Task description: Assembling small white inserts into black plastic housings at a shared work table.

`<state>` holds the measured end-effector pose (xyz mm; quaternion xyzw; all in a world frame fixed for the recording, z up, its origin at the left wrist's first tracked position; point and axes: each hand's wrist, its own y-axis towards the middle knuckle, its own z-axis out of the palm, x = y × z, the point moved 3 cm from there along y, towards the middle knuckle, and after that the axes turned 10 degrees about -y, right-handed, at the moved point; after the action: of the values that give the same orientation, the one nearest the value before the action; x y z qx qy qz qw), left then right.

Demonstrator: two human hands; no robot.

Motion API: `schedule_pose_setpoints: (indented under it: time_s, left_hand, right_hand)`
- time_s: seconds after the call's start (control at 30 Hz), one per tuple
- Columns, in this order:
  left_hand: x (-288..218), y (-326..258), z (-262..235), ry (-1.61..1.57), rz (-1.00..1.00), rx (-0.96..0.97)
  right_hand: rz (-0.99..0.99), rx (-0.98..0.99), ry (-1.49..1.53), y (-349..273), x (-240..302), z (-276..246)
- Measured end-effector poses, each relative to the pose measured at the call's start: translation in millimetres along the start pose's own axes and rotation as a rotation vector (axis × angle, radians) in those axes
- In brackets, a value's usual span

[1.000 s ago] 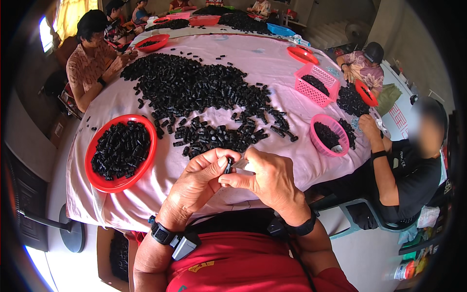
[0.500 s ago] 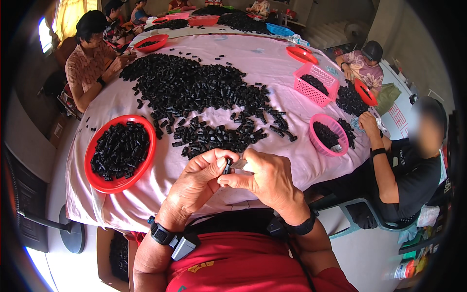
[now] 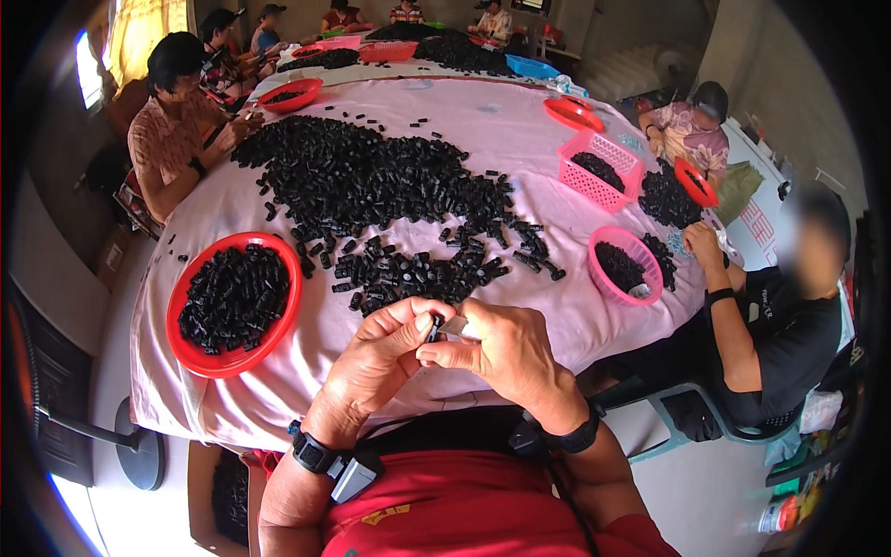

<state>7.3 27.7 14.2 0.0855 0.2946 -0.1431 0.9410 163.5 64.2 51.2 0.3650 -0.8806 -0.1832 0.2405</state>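
Observation:
My left hand (image 3: 376, 359) pinches a small black cylindrical part (image 3: 435, 327) upright between thumb and forefinger. Closed around a short flat blade (image 3: 454, 325), greyish and thin, is my right hand (image 3: 512, 351); its thumb points at the black part. The blade's tip meets or almost touches the part's side; which of the two I cannot tell. Both hands are close together above the near table edge. Just beyond them spreads a large heap of similar black parts (image 3: 362, 176). To the left, a round red basin (image 3: 294, 292) is filled with more of them.
A pink tablecloth (image 3: 520, 306) covers the table. At the right are a round pink basket (image 3: 598, 269), a rectangular pink basket (image 3: 594, 190) and a seated person in black (image 3: 789, 316). Others sit around the far sides. A cardboard box (image 3: 200, 492) stands below left.
The view has shifted slightly, so the table appears lower. Both hands keep their grips on the black part and the blade, with more of the blade showing.

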Motion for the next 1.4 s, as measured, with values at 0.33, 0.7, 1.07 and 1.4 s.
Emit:
schedule_pose_setpoints:
  time_s: [0.33, 0.7, 1.07, 1.4]
  left_hand:
    - [0, 1, -1, -0.018, 0.025, -0.021]
    - [1, 3, -2, 0.028, 0.050, -0.092]
    - [-5, 3, -12, -0.022, 0.050, -0.139]
    - [-6, 2, -5, -0.068, -0.042, -0.141]
  right_hand:
    - [-0.008, -0.064, -0.033, -1, 0, 1]
    - [-0.006, -0.023, 0.012, 0, 0, 6]
    - [0.030, -0.123, 0.306, 2, 3, -2]
    - [0.062, 0.077, 0.536, 2, -3, 6]
